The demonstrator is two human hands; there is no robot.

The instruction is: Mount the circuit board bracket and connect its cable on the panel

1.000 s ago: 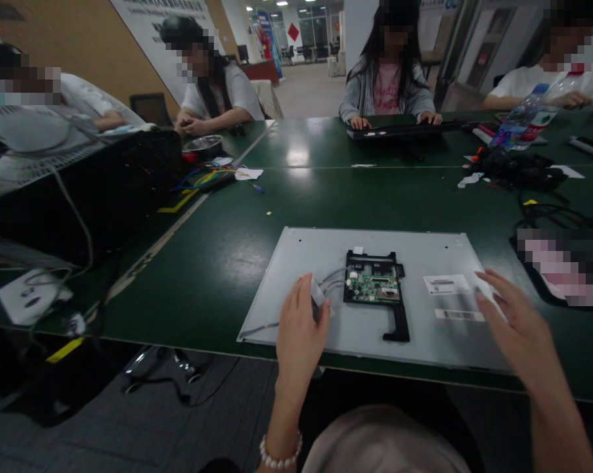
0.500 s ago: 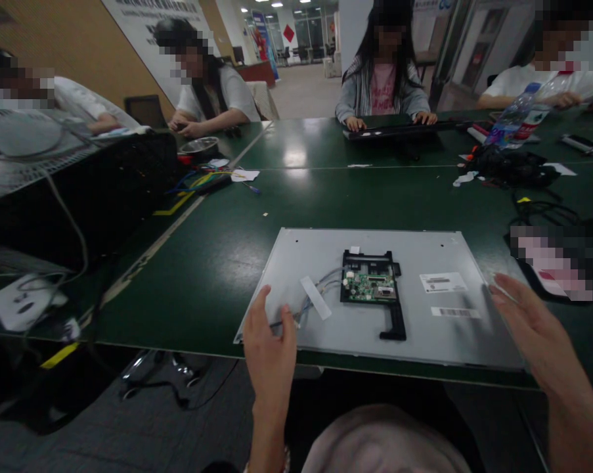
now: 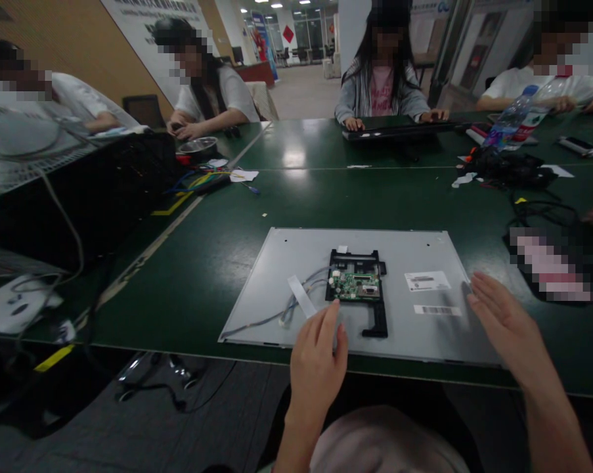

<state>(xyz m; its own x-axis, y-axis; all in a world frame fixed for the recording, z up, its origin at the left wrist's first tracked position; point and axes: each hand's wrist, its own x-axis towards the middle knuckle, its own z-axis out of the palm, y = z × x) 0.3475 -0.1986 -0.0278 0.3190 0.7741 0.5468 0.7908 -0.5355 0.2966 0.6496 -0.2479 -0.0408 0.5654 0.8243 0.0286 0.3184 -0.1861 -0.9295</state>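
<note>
A flat grey metal panel (image 3: 399,328) lies on the green table near its front edge. On it sits a black bracket (image 3: 379,318) holding a green circuit board (image 3: 355,286). Cables run left from the board under a strip of white tape (image 3: 301,295). My left hand (image 3: 320,348) is over the panel's front edge, just below the board, its thumb and fingers apart and holding nothing. At the panel's right edge is my right hand (image 3: 503,322), open with fingers stretched; whether it touches the edge is hard to tell. Two white labels (image 3: 427,281) are between the board and that hand.
Left stands a large black case (image 3: 129,190), with coloured wires (image 3: 207,179) beside it. A phone (image 3: 552,266) and black cables lie right. Bottles (image 3: 513,121) and a black bundle (image 3: 513,165) are farther back. Several people sit around the table (image 3: 202,263), one touching a keyboard (image 3: 399,131).
My left hand has moved right, from the cables to below the circuit board. The panel has shifted slightly left in view, and my right hand has moved left with its edge.
</note>
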